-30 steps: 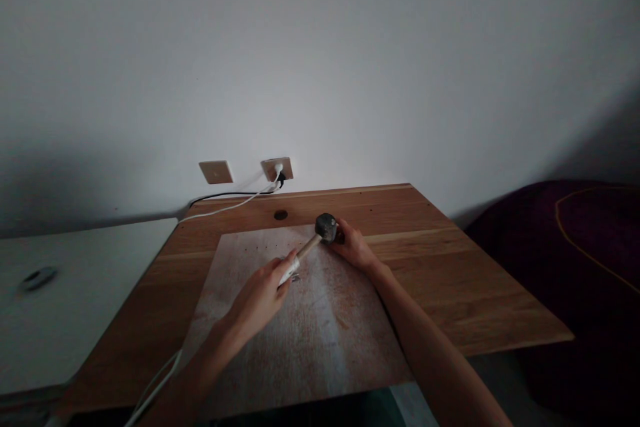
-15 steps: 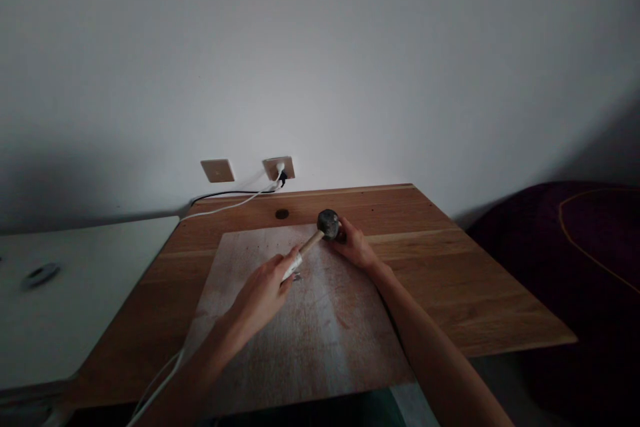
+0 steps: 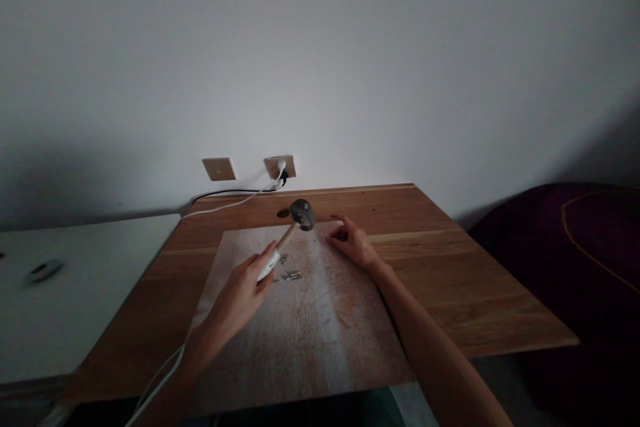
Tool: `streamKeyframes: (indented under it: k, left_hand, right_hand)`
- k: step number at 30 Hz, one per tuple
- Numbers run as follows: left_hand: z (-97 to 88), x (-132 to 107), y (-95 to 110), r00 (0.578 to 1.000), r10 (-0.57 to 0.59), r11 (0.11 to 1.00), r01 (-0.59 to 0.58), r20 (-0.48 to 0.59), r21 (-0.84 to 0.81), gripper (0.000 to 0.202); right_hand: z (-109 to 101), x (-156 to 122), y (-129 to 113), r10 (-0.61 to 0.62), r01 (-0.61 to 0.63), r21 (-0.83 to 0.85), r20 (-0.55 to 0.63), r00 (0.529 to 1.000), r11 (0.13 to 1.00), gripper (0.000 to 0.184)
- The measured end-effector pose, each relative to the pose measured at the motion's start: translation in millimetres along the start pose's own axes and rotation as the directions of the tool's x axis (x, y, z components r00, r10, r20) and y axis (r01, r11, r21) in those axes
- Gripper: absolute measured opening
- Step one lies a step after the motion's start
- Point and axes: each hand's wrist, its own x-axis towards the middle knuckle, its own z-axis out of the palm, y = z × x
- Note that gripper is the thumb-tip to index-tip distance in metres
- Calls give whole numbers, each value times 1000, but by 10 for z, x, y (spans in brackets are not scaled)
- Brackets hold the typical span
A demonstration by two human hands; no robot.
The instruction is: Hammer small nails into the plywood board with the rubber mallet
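Note:
My left hand (image 3: pixel 246 280) is closed round the handle of a mallet (image 3: pixel 303 214). The mallet has a dark rounded head and a pale wooden handle with a white grip, and it is raised at a slant over the board. At the far right corner of the board (image 3: pixel 320 334), my right hand (image 3: pixel 354 244) has its fingers curled and its thumb bent inward. Whatever they pinch is too small and dark to make out. Several small, thin metal pieces, nail-like (image 3: pixel 293 275), lie on the board beyond my left hand.
The worn board rests on a wooden table (image 3: pixel 480 294). Cables run from a wall socket (image 3: pixel 280 167) along the table's back left edge. A white surface (image 3: pixel 100 294) adjoins on the left. A dark purple rounded seat (image 3: pixel 540 234) stands at right.
My left hand has drawn the mallet left and away from my right hand, uncovering the small metal pieces. My right hand stays in nearly the same place, its index finger now raised.

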Motion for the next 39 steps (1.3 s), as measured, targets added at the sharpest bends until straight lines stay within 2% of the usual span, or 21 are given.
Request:
streamKeyframes:
  k: [3,6,10,13,16,17,19,21,23,25,27,30,34,36,39]
  left_hand:
    - [-82,-108,-177,999,-40,999,40,-28,-8,57]
    - [-125,-265,-316,990,-89,996,87,-111,-29,55]
    - [-136,-442,-379,963,-150,988,140,-223,-59,57]
    - [-124,-490,-368,942,-162,987,151,-293,-61,57]
    - [-102,-494,-344,941,-146,989,139,-305,-44,56]
    - [-94,-494,-335,943,-143,990,138,-300,-36,55]
    - [-78,-498,-314,946,-140,990,142,-293,-13,54]
    - [-60,-510,-292,946,-130,990,139,-297,10,52]
    - [-45,-527,-274,949,-117,991,131,-294,26,52]
    - [-35,-542,-258,955,-104,993,117,-278,33,53]
    - [-34,-549,-243,963,-93,994,106,-254,37,53]
    - [-45,-546,-221,970,-92,994,103,-224,38,52]
    - [-50,-540,-220,967,-109,991,124,-228,54,50]
    - [-42,-541,-238,962,-105,991,122,-250,56,50]
    - [-30,-540,-276,956,-99,992,118,-275,52,49]
  right_hand:
    - [-3,2,-4,-6,6,0,4,1000,1000,59]
    - [5,6,15,6,-6,3,9,1000,1000,61]
    - [-20,25,99,-4,4,0,35,999,1000,67]
    - [-85,33,85,-75,76,-55,27,997,996,67]
    - [-98,-20,-148,-220,214,-187,-11,976,959,56]
    - [-72,-53,-273,-262,260,-228,19,965,938,51]
    - [28,-124,-550,-316,367,-253,220,923,895,47]
    - [167,-176,-792,-336,474,-242,447,829,847,48]
    - [307,-189,-943,-307,522,-259,572,761,812,48]
    - [418,-171,-996,-248,525,-301,629,737,796,43]
    - [491,-142,-989,-210,514,-337,638,741,788,38]
    - [534,-116,-954,-229,518,-352,609,759,780,37]
    - [433,-97,-910,-275,511,-303,574,772,804,37]
    - [314,-59,-854,-285,456,-262,500,818,850,30]
    - [107,44,-693,-258,309,-180,259,931,934,19]
